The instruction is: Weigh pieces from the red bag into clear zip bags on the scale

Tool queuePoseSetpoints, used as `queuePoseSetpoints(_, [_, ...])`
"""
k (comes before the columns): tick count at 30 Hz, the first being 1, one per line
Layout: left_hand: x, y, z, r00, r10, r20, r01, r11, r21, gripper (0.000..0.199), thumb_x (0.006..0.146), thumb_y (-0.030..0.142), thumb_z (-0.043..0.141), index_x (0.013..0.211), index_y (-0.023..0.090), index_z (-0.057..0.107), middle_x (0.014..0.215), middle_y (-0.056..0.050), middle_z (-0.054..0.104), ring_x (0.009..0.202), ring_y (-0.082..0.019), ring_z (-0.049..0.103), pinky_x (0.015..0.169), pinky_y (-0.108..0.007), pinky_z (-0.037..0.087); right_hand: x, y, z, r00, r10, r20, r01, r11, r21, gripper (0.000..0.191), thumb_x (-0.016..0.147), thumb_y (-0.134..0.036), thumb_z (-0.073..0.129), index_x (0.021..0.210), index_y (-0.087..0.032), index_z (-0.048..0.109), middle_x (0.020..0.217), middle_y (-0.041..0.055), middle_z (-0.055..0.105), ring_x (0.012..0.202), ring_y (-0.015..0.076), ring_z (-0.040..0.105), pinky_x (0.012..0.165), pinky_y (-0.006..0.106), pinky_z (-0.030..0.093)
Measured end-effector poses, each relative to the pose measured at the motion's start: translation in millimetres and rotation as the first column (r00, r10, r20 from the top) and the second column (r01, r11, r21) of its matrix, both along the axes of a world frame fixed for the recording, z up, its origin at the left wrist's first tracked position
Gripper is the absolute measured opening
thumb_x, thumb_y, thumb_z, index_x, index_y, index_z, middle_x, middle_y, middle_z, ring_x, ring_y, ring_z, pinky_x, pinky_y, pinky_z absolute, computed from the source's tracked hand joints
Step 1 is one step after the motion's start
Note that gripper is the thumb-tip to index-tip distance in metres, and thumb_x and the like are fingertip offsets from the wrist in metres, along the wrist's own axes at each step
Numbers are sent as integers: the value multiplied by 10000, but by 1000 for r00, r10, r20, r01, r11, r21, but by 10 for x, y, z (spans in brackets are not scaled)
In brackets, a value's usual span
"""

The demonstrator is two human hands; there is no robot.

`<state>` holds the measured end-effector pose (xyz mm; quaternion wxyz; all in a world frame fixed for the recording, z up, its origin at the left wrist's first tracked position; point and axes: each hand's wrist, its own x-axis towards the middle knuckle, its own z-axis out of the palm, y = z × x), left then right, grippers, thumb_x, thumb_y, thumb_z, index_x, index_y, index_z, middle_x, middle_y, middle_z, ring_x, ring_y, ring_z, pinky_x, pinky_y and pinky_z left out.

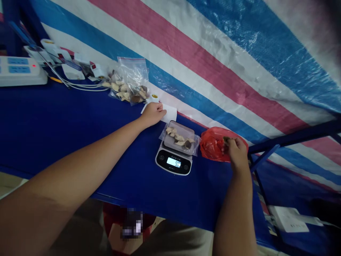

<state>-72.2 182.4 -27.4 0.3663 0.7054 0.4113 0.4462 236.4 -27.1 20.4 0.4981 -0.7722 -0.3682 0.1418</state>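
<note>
Two hands: left hand [153, 113] on flat white paper [168, 113]; right hand [236, 151] in crinkly red bag [213, 145].

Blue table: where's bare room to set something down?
Bare blue table between the power strip and the scale; also the near edge below the scale. Crowded along the tarp: chargers, filled bags, left hand, red bag.

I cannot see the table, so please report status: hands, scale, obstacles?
Left hand on white paper. Right hand pinching a piece at red bag. Scale loaded with pieces, nothing blocking.
</note>
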Motion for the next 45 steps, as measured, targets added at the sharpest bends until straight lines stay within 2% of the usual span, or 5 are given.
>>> queuePoseSetpoints(14, [1, 7, 2, 1000, -2, -13, 2, 1000, 20, 460, 727, 139, 639, 527, 212, 231, 519, 65, 235, 543, -92, 252, 589, -315, 196, 47, -30, -44, 832, 89, 548, 137, 924, -358, 348, 898, -376, 440, 1019, -185, 705, 1017, 177, 753, 971, 338, 693, 870, 443, 503])
queuePoseSetpoints(19, [5, 5, -4, 1000, -5, -9, 5, 1000, 15, 460, 733, 143, 634, 531, 215, 228, 526, 65, 231, 545, -94, 250, 589, -315, 193, -3, -24, 11, 809, 51, 586, 157, 941, -299, 367, 898, -398, 446, 982, -168, 719, 981, 182, 744, 944, 347, 678, 856, 466, 498])
queuePoseSetpoints(24, [4, 4, -15, 1000, -1, -8, 1, 1000, 12, 455, 735, 142, 631, 543, 217, 226, 532, 62, 233, 549, -98, 257, 583, -317, 192, -112, -69, 136, 959, 156, 237, -108, 973, -203, 413, 820, -515, 641, 981, -155, 765, 759, 73, 705, 654, 219, 612, 628, 344, 493])
queuePoseSetpoints(29, [3, -5, 1, 1000, 0, -13, 0, 1000, 8, 460, 735, 133, 631, 542, 215, 222, 533, 61, 233, 551, -96, 257, 586, -318, 200, -311, -121, 259, 913, 408, 20, -380, 866, -326, 470, 776, -569, 747, 1009, -166, 810, 676, 26, 671, 575, 159, 562, 535, 282, 449])
queuePoseSetpoints(45, [-3, -21, 18, 1000, -3, -20, 3, 1000, -1, 448, 734, 158, 632, 541, 215, 232, 531, 58, 242, 555, -102, 263, 588, -318, 200, -460, -81, 291, 896, 427, -122, -444, 860, -251, 465, 659, -602, 864, 758, -183, 689, 653, 14, 650, 540, 113, 528, 504, 242, 417])
